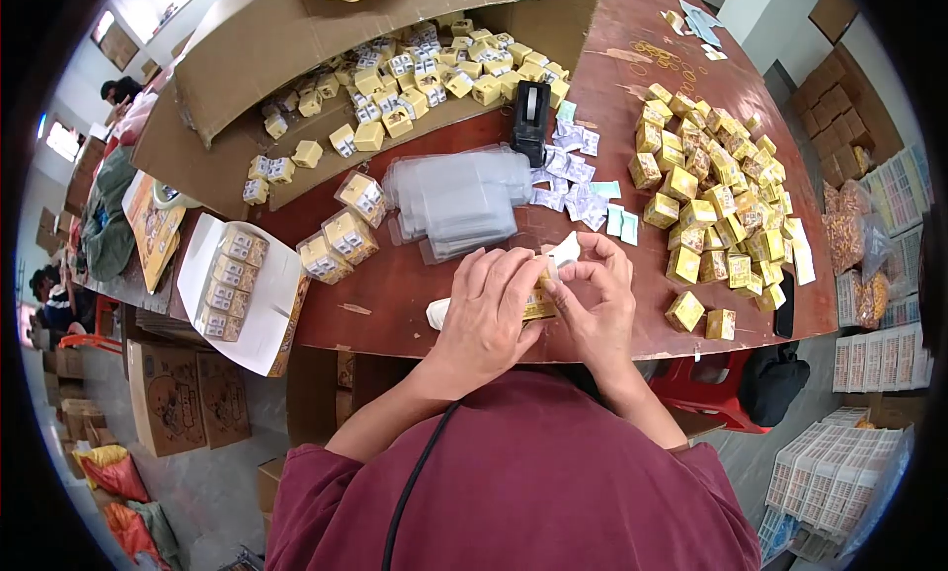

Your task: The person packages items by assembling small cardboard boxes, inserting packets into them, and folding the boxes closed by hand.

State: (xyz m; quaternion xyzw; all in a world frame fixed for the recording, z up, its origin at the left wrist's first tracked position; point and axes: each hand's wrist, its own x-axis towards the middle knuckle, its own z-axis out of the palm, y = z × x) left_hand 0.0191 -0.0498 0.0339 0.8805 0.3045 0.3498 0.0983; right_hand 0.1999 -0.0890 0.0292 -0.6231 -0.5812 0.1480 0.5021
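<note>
Near the table's front edge, my left hand (486, 309) is closed over a small yellow carton (538, 305), its fingers covering most of it. My right hand (599, 299) pinches the same carton from the right, thumb against its side. A white flap (565, 250) sticks up between the fingertips, and another white piece shows at the left edge of my left hand. Just beyond lies a stack of clear plastic sheets (459, 198). To the right is a heap of yellow printed boxes (719, 212). Small printed sachets (575, 171) are scattered behind my hands.
A black tape dispenser (530, 126) stands behind the sheets. At the back left, an open cardboard box (227, 72) holds many small yellow-and-white cubes (397, 123). A white tray (202, 275) with wrapped cubes is at left. Rubber bands (660, 55) lie at the far right.
</note>
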